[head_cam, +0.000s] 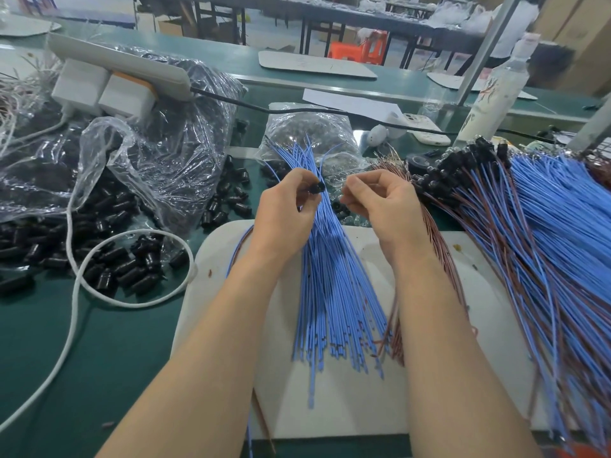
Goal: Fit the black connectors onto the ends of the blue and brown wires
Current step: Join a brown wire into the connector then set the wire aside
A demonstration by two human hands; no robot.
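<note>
My left hand [286,206] pinches a small black connector [318,187] between thumb and fingertips above a fanned bundle of blue wires [330,292]. My right hand [377,200] is a little to the right, its fingers curled in a pinch; what it holds is too small to make out. Thin brown wires [393,338] lie beside the blue ones on a white board [439,385]. Loose black connectors [112,259] are heaped on the green table at the left. At the right lies a large pile of blue and brown wires with connectors fitted [515,219].
Crumpled clear plastic bags [139,160] hold more black parts at the left, under a white power strip [119,61]. A white cable [79,282] loops over the table. A smaller clear bag [310,133], a phone [426,127] and a bottle [496,90] stand behind.
</note>
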